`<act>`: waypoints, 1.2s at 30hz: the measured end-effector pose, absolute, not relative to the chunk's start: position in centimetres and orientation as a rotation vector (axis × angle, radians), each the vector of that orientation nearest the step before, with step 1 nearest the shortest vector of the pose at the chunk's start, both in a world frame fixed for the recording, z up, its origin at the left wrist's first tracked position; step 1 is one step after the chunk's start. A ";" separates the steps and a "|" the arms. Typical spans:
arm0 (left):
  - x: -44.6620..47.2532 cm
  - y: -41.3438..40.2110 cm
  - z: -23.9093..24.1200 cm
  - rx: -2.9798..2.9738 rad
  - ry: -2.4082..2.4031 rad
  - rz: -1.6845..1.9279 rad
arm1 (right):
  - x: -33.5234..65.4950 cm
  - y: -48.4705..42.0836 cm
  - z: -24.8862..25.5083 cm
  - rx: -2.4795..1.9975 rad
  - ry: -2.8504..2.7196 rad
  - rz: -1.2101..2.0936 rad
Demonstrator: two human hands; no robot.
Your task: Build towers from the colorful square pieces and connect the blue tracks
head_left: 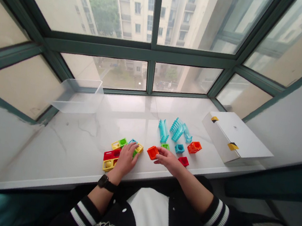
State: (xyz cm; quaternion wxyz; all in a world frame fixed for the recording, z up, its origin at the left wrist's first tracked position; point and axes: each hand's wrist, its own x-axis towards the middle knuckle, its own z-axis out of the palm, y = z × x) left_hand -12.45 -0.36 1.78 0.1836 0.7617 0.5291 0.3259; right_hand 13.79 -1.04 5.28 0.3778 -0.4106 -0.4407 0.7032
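From the head camera, looking down

We look down past black jacket sleeves (216, 216) with white stripes onto a white marble windowsill (51, 151). The left hand (125, 161), a black watch (105, 183) on its wrist, lies over a tight cluster of yellow, green, red and blue plastic building pieces (113, 154). Its fingers drape close together across the top, and we cannot tell whether they grip anything. The right hand (168, 160) lies just beside that cluster, its fingers (160, 155) held narrow and touching the side of an orange open-framed cube (152, 152); whether they hold it, we cannot tell. A small green piece (165, 146) sits just above those fingers, and a red piece (183, 161) lies just beside the hand. Farther along the sill we see teal ridged pieces (177, 128), a teal cube (179, 148) and a second orange cube (194, 147). To the right lies a white cardboard box (236, 139) with yellow and black tape, and to the left a clear plastic bin (78, 96) sits against the green window frame (139, 48), with apartment blocks (142, 8) beyond the glass
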 end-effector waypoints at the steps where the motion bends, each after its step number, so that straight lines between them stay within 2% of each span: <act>1: -12.1 -0.6 2.2 2.063 1.453 0.966 | 14.1 -1.2 5.6 -1.000 -1.059 1.831; 7: -9.6 -2.7 5.4 1.537 1.155 1.022 | 14.4 -2.1 6.5 -0.923 -1.016 1.717; 13: -8.0 -3.8 8.4 1.535 1.093 1.069 | 13.4 -2.6 6.3 -0.924 -1.281 1.414; 17: -7.2 -4.0 8.7 1.524 1.120 1.130 | 12.4 -3.0 6.7 -0.972 -1.481 1.086; 20: -7.0 -4.1 8.5 1.474 1.108 1.162 | 11.7 -3.3 7.6 -0.961 -1.569 0.964; 36: -7.4 -4.7 9.3 1.748 0.946 1.196 | 14.3 -2.6 8.2 -0.900 -1.661 1.175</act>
